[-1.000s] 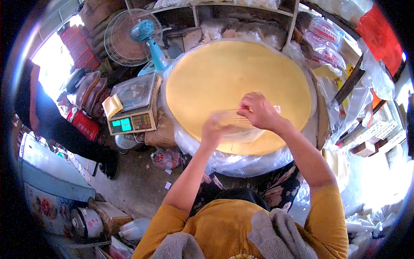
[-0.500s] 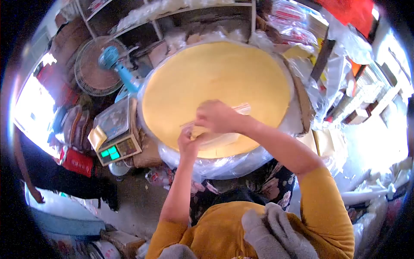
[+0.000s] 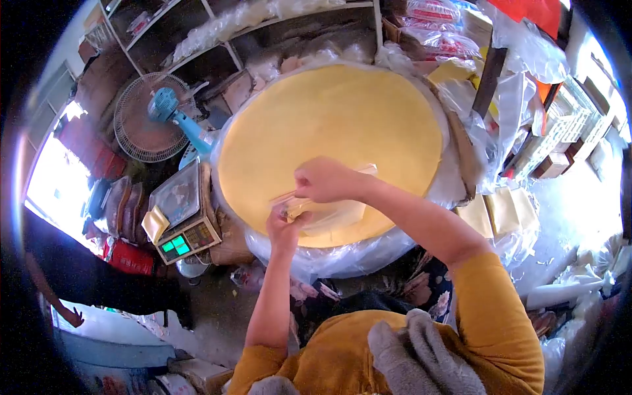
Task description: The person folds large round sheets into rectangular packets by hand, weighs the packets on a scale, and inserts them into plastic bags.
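Observation:
A clear plastic bag [image 3: 337,216] lies over the near part of a large round yellow surface [image 3: 329,112], its top edge raised slightly toward my hands. My left hand [image 3: 284,228] pinches the left end of that edge between thumb and fingers. Close beside it, my right hand [image 3: 324,180] is closed in a fist, knuckles up, over the same edge. The fingertips of the right hand are hidden beneath it. To its right, a strip of the bag's edge shows under the wrist.
At left stand a digital scale [image 3: 179,191] with a lit green display and a blue fan [image 3: 166,105]. Yellow packets [image 3: 505,212] lie at right. Plastic-wrapped goods fill the shelf [image 3: 289,23] behind. Another person's hand [image 3: 74,317] hangs at far left.
My left hand has shifted slightly down and left, still at the bag's edge. My right hand stays over the edge. The other person's hand at far left has moved slightly right.

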`<state>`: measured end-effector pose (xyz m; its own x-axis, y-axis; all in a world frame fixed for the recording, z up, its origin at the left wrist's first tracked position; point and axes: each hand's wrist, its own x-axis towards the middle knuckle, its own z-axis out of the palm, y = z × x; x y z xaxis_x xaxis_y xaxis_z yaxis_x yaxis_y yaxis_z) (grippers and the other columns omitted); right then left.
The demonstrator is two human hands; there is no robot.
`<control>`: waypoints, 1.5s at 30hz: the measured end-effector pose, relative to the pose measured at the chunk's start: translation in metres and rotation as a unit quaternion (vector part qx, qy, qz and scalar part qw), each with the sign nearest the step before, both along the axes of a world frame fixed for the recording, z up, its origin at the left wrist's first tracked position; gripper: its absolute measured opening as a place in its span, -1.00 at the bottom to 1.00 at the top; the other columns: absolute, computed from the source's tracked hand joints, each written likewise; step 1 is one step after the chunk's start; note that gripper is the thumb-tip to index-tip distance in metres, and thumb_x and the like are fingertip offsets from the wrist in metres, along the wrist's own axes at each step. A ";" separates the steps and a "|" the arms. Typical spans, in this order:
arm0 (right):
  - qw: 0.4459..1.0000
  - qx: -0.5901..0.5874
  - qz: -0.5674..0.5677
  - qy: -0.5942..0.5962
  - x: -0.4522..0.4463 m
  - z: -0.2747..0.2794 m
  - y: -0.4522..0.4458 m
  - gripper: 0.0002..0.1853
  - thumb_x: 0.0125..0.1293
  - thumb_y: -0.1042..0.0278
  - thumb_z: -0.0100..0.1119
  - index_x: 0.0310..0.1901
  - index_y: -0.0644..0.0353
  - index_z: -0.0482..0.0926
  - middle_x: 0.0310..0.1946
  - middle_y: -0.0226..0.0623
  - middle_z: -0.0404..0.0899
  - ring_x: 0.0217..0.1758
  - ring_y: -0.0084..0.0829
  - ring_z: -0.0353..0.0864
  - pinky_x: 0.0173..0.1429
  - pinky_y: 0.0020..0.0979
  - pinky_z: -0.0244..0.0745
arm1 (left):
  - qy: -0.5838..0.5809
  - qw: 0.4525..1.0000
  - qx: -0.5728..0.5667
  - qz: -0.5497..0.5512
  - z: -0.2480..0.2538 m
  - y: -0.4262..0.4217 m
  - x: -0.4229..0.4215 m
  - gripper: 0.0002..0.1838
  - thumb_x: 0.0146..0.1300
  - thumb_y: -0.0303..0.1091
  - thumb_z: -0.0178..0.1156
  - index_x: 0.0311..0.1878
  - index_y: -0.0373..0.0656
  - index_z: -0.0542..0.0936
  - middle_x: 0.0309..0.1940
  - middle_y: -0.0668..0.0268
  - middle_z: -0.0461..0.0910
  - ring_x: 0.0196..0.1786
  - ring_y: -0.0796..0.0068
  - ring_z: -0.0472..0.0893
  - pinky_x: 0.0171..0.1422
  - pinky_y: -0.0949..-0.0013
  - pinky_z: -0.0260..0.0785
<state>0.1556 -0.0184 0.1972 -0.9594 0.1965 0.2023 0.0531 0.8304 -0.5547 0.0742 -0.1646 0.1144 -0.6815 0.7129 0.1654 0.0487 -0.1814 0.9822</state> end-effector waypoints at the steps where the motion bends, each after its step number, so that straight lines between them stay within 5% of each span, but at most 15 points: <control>1: 1.000 0.006 0.004 0.000 0.000 -0.001 0.000 -0.81 0.04 0.21 0.14 -0.43 0.14 0.55 -0.38 -0.18 0.57 -0.24 -0.16 0.55 -0.17 -0.18 0.41 | 0.007 1.000 0.000 0.003 -0.001 -0.001 0.000 -0.68 -0.06 -0.65 0.30 -0.19 -0.23 0.50 -0.30 0.40 0.55 -0.24 0.61 0.52 -0.13 0.52 0.40; 11: 0.998 0.050 0.017 0.037 -0.006 -0.005 -0.013 -0.78 0.02 0.17 0.14 -0.44 0.16 0.57 -0.40 -0.11 0.57 -0.25 -0.11 0.56 -0.16 -0.17 0.45 | 0.060 0.997 -0.039 0.009 -0.012 0.001 -0.007 -0.53 -0.07 -0.63 0.30 -0.03 -0.23 0.45 -0.16 0.28 0.53 -0.12 0.44 0.55 -0.02 0.42 0.43; 14: 0.998 0.055 0.008 0.020 -0.007 -0.004 -0.016 -0.76 -0.02 0.17 0.13 -0.47 0.20 0.59 -0.42 -0.09 0.57 -0.29 -0.09 0.58 -0.21 -0.16 0.47 | 0.058 0.998 0.030 0.004 -0.023 0.000 -0.013 -0.66 -0.10 -0.56 0.36 -0.21 -0.20 0.50 -0.28 0.37 0.55 -0.21 0.59 0.51 -0.09 0.48 0.37; 16: 0.997 0.075 0.017 0.029 -0.018 -0.014 -0.017 -0.74 -0.08 0.18 0.15 -0.50 0.24 0.59 -0.44 -0.07 0.57 -0.31 -0.07 0.59 -0.26 -0.15 0.49 | -0.083 0.995 0.058 0.002 -0.019 0.004 -0.008 -0.66 -0.11 -0.59 0.35 -0.21 -0.20 0.51 -0.29 0.37 0.54 -0.22 0.60 0.50 -0.11 0.49 0.36; 21: 0.995 0.080 -0.032 0.056 -0.037 -0.022 -0.021 -0.72 -0.25 0.19 0.24 -0.52 0.23 0.58 -0.51 -0.06 0.56 -0.34 -0.06 0.58 -0.28 -0.16 0.49 | 0.082 0.997 -0.016 -0.008 -0.005 -0.003 -0.016 -0.58 -0.17 -0.65 0.31 -0.14 -0.22 0.51 -0.20 0.36 0.52 -0.19 0.58 0.50 -0.08 0.49 0.38; 25: 0.947 -0.107 -0.177 0.246 -0.022 -0.015 0.000 -0.75 -0.18 0.22 0.27 -0.51 0.24 0.56 -0.54 -0.10 0.55 -0.40 -0.17 0.57 -0.30 -0.22 0.49 | 0.109 0.993 0.015 -0.031 0.020 0.021 -0.047 -0.39 -0.09 -0.63 0.31 0.12 -0.24 0.40 -0.03 0.30 0.47 -0.04 0.48 0.47 0.08 0.44 0.37; 27: 0.901 -0.229 -0.217 0.299 -0.014 -0.022 0.028 -0.76 -0.14 0.24 0.28 -0.52 0.26 0.54 -0.55 -0.15 0.55 -0.41 -0.25 0.57 -0.31 -0.26 0.48 | 0.285 0.958 0.030 0.030 0.057 0.039 -0.016 -0.31 0.04 -0.49 0.30 0.26 -0.23 0.25 0.15 0.17 0.35 0.20 0.34 0.33 0.20 0.37 0.29; 30: 0.842 -0.359 -0.323 0.239 -0.014 -0.103 0.074 -0.79 -0.03 0.30 0.26 -0.53 0.27 0.51 -0.58 -0.27 0.49 -0.43 -0.37 0.53 -0.35 -0.31 0.49 | 0.386 0.922 0.029 0.031 0.013 0.066 0.006 -0.30 0.12 -0.23 0.26 0.30 -0.20 0.19 0.28 0.08 0.20 0.35 0.19 0.15 0.33 0.14 0.11; 31: 0.802 -0.466 -0.354 0.120 0.019 -0.098 0.068 -0.79 -0.01 0.30 0.26 -0.54 0.26 0.50 -0.57 -0.30 0.47 -0.43 -0.39 0.53 -0.36 -0.32 0.49 | 0.483 0.874 -0.052 0.010 -0.021 0.074 -0.001 -0.28 0.16 -0.08 0.17 0.31 -0.19 0.17 0.33 0.09 0.10 0.39 0.14 0.06 0.37 0.01 -0.04; 32: 0.726 -0.528 -0.396 0.191 0.006 -0.154 0.079 -0.82 0.02 0.31 0.24 -0.55 0.22 0.50 -0.58 -0.33 0.47 -0.43 -0.45 0.53 -0.37 -0.31 0.51 | 0.570 0.810 -0.137 -0.008 -0.054 0.077 -0.009 -0.24 0.19 0.07 0.09 0.33 -0.18 0.14 0.38 0.10 0.01 0.43 0.10 -0.03 0.40 -0.12 -0.20; 34: 0.810 -0.345 -0.419 0.223 -0.024 -0.335 0.126 -0.78 0.02 0.23 0.23 -0.47 0.24 0.53 -0.56 -0.30 0.52 -0.43 -0.48 0.52 -0.42 -0.32 0.45 | 0.611 0.695 -0.369 -0.083 -0.079 0.079 0.017 -0.17 0.15 0.22 0.01 0.36 -0.10 0.10 0.40 0.10 -0.08 0.43 -0.01 -0.10 0.41 -0.14 -0.41; 36: 0.826 -0.330 -0.455 0.041 0.043 -0.242 0.093 -0.80 0.02 0.26 0.24 -0.51 0.24 0.53 -0.56 -0.29 0.54 -0.50 -0.50 0.49 -0.47 -0.34 0.42 | 0.615 0.681 -0.383 -0.108 -0.086 0.077 0.029 -0.22 0.15 0.31 -0.10 0.37 0.11 0.11 0.42 0.24 -0.10 0.45 0.05 -0.20 0.37 -0.27 -0.47; 37: 0.717 -0.582 -0.343 0.173 0.044 -0.280 0.111 -0.81 0.02 0.30 0.25 -0.56 0.23 0.52 -0.66 -0.33 0.49 -0.57 -0.51 0.47 -0.54 -0.36 0.37 | 0.616 0.691 -0.366 -0.093 -0.088 0.078 0.028 -0.24 0.15 0.32 -0.11 0.37 0.17 0.12 0.42 0.28 -0.10 0.45 0.05 -0.20 0.36 -0.29 -0.47; 39: 0.803 -0.450 -0.381 0.085 0.073 -0.227 0.100 -0.79 0.04 0.33 0.24 -0.60 0.26 0.51 -0.72 -0.35 0.45 -0.64 -0.53 0.44 -0.60 -0.42 0.31 | 0.609 0.705 -0.355 -0.082 -0.092 0.071 0.029 -0.26 0.15 0.32 -0.12 0.36 0.23 0.13 0.43 0.34 -0.09 0.46 0.05 -0.21 0.35 -0.32 -0.49; 45: 0.804 -0.484 -0.332 0.090 0.077 -0.220 0.111 -0.80 0.08 0.39 0.16 -0.63 0.26 0.50 -0.74 -0.37 0.43 -0.69 -0.55 0.39 -0.61 -0.49 0.28 | 0.604 0.716 -0.342 -0.077 -0.089 0.075 0.029 -0.26 0.14 0.31 -0.09 0.36 0.21 0.15 0.42 0.35 -0.08 0.45 0.03 -0.21 0.33 -0.35 -0.48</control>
<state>0.2330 0.0925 -0.0224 -0.5496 0.8031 -0.2304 0.1526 -0.1746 -0.9727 0.1033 -0.0894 0.0256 -0.2413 0.9596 0.1448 0.9682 0.2279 0.1031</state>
